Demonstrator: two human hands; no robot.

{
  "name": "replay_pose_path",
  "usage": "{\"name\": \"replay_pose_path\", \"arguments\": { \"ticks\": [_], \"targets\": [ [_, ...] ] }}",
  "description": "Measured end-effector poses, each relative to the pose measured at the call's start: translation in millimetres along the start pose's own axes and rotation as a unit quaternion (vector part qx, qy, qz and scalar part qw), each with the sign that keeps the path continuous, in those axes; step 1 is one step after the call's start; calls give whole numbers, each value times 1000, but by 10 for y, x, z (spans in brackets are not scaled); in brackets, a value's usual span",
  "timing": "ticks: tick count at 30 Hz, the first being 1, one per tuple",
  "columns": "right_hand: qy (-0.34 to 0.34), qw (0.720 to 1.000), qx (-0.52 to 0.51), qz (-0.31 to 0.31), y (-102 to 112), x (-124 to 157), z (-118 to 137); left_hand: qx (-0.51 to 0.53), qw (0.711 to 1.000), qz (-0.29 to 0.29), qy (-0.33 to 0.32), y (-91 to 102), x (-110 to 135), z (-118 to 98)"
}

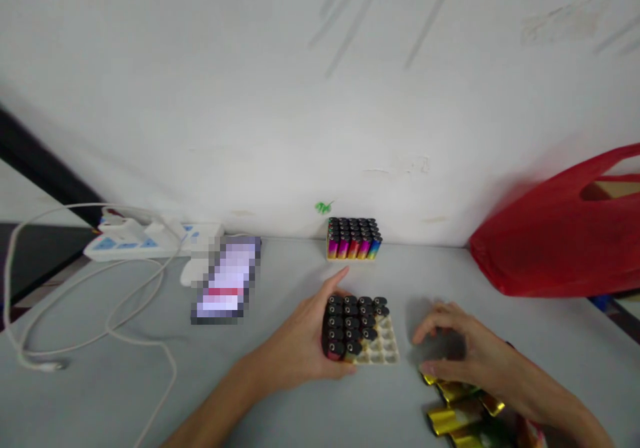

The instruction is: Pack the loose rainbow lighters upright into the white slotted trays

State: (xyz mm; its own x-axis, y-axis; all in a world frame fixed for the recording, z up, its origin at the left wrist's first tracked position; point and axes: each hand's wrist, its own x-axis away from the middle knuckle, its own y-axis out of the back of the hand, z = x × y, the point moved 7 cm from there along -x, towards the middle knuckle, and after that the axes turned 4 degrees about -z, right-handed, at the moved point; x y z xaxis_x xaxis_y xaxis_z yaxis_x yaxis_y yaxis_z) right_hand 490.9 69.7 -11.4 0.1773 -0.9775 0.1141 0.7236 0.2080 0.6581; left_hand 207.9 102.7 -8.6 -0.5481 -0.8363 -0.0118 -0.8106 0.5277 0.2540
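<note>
My left hand [310, 335] is wrapped round the left side of a pale tray [385, 349] with moulded pockets. Black-topped pieces that look like lighters [351, 321] stand upright in its left and back pockets, while bare pockets show at the front right. To the right of the tray, my right hand [465, 341] hovers with thumb and fingers curved apart, nothing visible between them. Just under its thumb lies a loose pile of shiny gold pieces with dark ends [455, 418], partly covered by my right forearm. Whether the thumb touches one I cannot tell.
Against the wall stands a second tray filled with colourful black-topped lighters [354, 240]. A phone [227, 280], a power strip [150, 238] and looping white cable [115, 325] occupy the left. At the far right sits a red bag [555, 235].
</note>
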Motion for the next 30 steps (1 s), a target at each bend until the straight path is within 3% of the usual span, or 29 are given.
{"name": "replay_pose_path", "arguments": {
  "ticks": [2, 8, 15, 24, 30],
  "targets": [
    [2, 1000, 5, 2, -26, -30, -4, -3, 1000, -1, 1, 2, 1, -6],
    [25, 996, 35, -81, 39, -114, 62, -2, 1000, 0, -3, 5, -14, -20],
    [18, 995, 61, -73, 42, -102, -52, -11, 1000, -1, -2, 15, -9, -18],
    [4, 990, -42, -136, 39, -100, 274, -9, 1000, -4, -2, 6, -17, -9],
    [-18, 974, -114, -193, 50, -82, 330, -5, 1000, 7, 4, 10, -6, -19]
  ]
}}
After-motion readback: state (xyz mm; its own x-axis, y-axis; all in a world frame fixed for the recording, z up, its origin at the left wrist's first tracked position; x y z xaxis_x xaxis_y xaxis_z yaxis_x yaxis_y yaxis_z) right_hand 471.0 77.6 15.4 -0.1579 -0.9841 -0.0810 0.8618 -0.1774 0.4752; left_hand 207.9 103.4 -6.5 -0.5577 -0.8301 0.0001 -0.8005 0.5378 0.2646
